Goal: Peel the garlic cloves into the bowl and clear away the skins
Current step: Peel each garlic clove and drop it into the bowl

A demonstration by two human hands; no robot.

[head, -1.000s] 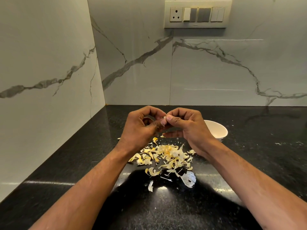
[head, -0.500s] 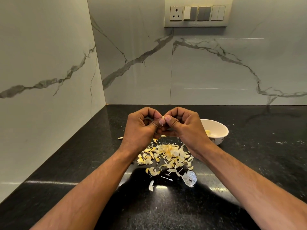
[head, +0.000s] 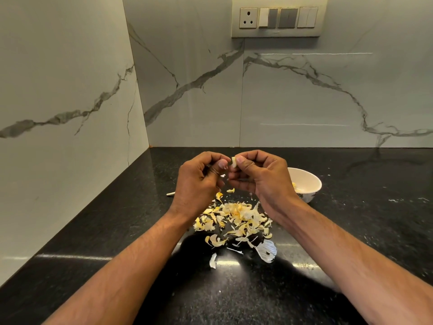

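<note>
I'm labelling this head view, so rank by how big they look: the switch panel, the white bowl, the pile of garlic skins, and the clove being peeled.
1. switch panel
2. pile of garlic skins, sits nearer the camera, so unsure against the panel
3. white bowl, partly hidden
4. clove

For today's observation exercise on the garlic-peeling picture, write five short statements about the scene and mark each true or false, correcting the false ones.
1. The right hand pinches a garlic clove at its fingertips. True.
2. The bowl stands left of both hands. False: it stands to the right, behind the right wrist.
3. The garlic skins lie heaped on the black counter below the hands. True.
4. The bowl is empty. False: something pale yellow lies inside.
5. The left hand rests flat on the counter. False: it is raised, fingers curled, beside the clove.
</note>
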